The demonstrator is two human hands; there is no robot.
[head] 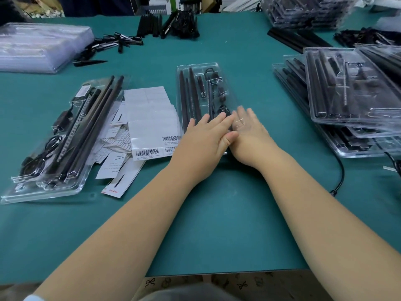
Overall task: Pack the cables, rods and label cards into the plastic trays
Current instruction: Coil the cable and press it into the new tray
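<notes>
Pressing flat on the clear ribbed plastic tray, both straight-fingered hands: left hand, right hand.

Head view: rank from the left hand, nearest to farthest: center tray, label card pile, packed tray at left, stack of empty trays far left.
1. Center tray: the left hand rests on its near end, beside the right hand.
2. Label card pile: just left of that hand.
3. Packed tray at left: beyond the cards.
4. Stack of empty trays: far left corner of the table.
</notes>
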